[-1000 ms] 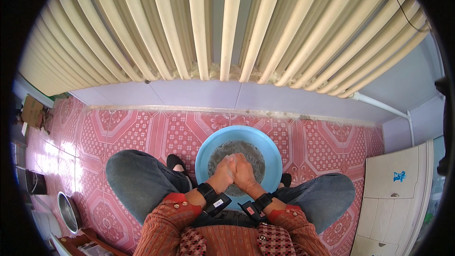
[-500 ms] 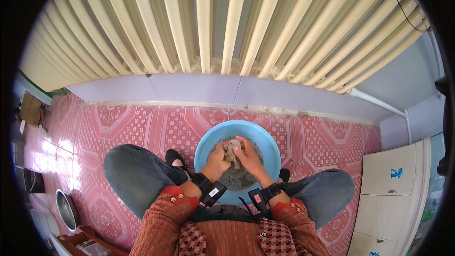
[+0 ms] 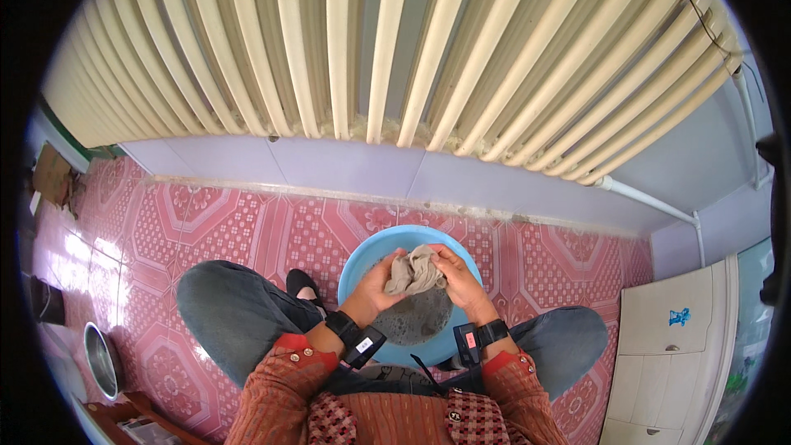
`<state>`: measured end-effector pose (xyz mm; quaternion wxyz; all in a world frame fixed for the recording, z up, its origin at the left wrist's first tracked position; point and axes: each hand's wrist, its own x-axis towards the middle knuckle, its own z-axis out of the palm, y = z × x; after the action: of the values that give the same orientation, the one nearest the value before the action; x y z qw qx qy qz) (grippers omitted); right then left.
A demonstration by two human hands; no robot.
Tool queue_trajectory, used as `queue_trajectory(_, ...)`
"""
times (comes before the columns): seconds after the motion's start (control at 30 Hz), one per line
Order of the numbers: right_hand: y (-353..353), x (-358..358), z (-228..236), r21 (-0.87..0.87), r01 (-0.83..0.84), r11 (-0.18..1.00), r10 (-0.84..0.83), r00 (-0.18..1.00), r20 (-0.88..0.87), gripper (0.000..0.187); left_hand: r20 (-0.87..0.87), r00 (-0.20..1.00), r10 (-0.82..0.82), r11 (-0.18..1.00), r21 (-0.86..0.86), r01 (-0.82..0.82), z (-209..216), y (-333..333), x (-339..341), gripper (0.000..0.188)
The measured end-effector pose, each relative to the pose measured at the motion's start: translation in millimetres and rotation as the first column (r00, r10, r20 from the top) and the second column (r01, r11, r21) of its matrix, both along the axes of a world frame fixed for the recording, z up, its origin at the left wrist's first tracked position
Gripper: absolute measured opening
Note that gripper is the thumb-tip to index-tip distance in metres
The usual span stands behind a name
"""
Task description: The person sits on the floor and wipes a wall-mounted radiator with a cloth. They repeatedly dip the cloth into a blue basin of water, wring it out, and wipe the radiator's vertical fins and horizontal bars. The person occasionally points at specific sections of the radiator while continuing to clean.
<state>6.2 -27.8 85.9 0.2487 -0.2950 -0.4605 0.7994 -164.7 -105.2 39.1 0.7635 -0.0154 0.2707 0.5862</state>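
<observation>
Between my hands a crumpled beige-grey cloth (image 3: 415,271) is held above a light blue basin (image 3: 353,274). Murky, sudsy water (image 3: 422,319) lies in the basin below it. My left hand (image 3: 381,287) grips the cloth's left side, with its fingers partly hidden behind the fabric. On the other side, my right hand (image 3: 458,278) is closed on the cloth's right edge. Both wrists carry black straps with small box-like devices. The basin stands on the floor between my bent legs.
A cream ribbed radiator (image 3: 338,49) runs along the wall ahead. To the right stands a pale drawer cabinet (image 3: 664,321) beside a white pipe (image 3: 651,199). A metal bowl (image 3: 104,361) and a dark bin (image 3: 49,305) are at the left on the pink patterned tile floor (image 3: 272,227).
Both hands have lifted the cloth from down in the basin to above the water. It now shows more fully between them, and the view has shifted slightly.
</observation>
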Motion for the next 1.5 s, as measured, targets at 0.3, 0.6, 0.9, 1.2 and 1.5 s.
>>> queue_trajectory(0.3,1,-9,33,0.27,-0.134,0.953,0.083,0.978,0.192,0.02,-0.058,0.915,-0.4,0.852,0.344,0.395,34,-9,-5,0.067)
queue_trajectory(0.6,-16,-21,-21,0.698,-0.021,0.716,-0.47,0.724,0.505,0.021,-0.968,-0.061,0.245,0.756,0.151,0.637,35,1,21,0.072)
queue_trajectory(0.9,-4,-5,7,0.532,-0.053,0.845,-0.24,0.851,0.467,0.038,-0.848,0.465,-0.254,0.909,-0.046,0.414,32,-1,10,0.046)
queue_trajectory(1.2,-11,-3,36,-0.074,-0.079,0.994,0.044,0.916,-0.398,0.054,0.298,0.751,-0.589,0.803,0.319,0.504,52,-9,19,0.052)
queue_trajectory(1.5,-4,3,34,-0.11,0.055,0.992,-0.08,0.97,-0.23,0.022,0.011,0.853,-0.521,0.817,0.298,0.495,52,-14,27,0.043)
